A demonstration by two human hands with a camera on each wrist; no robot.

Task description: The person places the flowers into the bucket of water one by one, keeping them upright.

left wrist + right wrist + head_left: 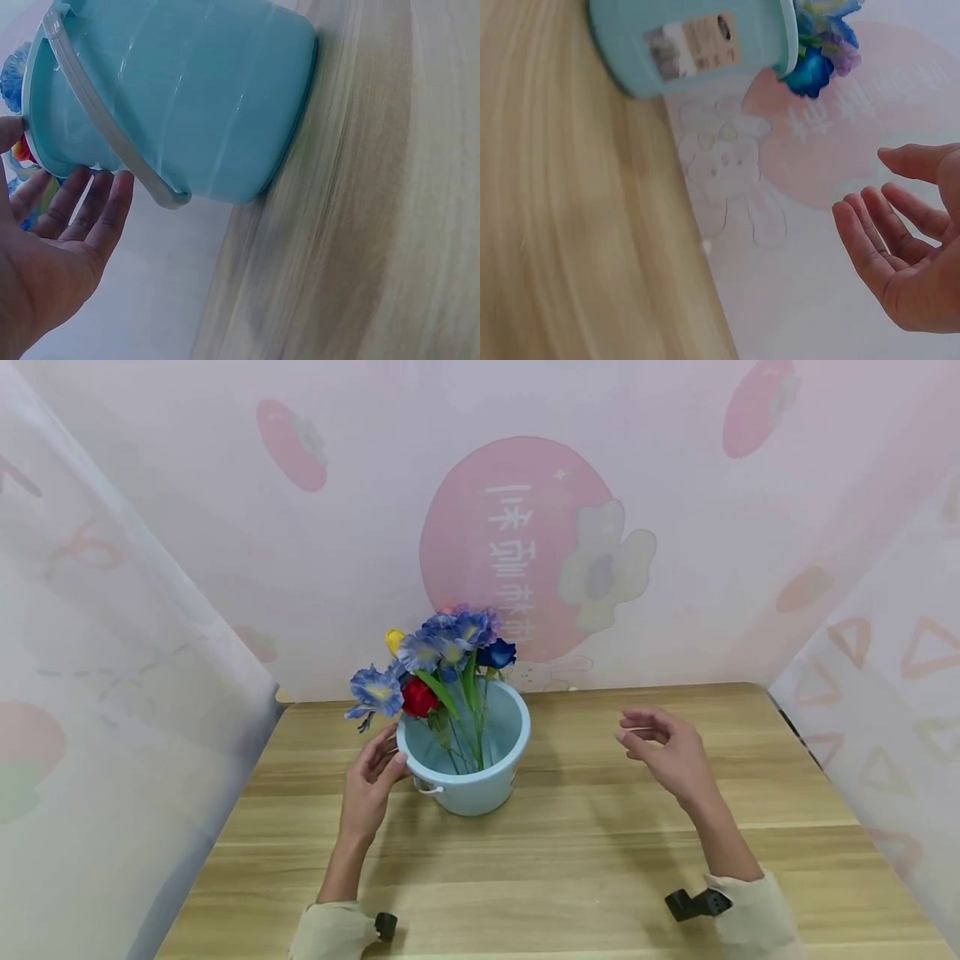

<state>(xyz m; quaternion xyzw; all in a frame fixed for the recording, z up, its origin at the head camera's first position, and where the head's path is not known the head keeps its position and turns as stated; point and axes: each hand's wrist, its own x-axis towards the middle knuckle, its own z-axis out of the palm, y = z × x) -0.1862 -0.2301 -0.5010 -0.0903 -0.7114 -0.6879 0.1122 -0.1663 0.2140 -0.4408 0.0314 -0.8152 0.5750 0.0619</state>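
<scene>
A light blue bucket [480, 789] stands upright on the wooden table, holding a bunch of flowers. Among them are blue ruffled blooms [442, 643], a red rose [420, 697], a yellow bud [394, 641] and a dark blue rose [497, 653]. My left hand [369, 785] is at the bucket's left rim, its thumb and fingertips right at the edge with the fingers loosely extended. In the left wrist view, the pale handle [112, 131] hangs down along the bucket's side. My right hand [667, 752] hovers right of the bucket, fingers loosely bent, holding nothing.
The wooden table [570, 877] backs onto a pink and white printed cloth [360, 543], with more cloth at both sides. A printed label [694, 46] shows on the bucket in the right wrist view. Black devices [697, 904] sit at both sleeves.
</scene>
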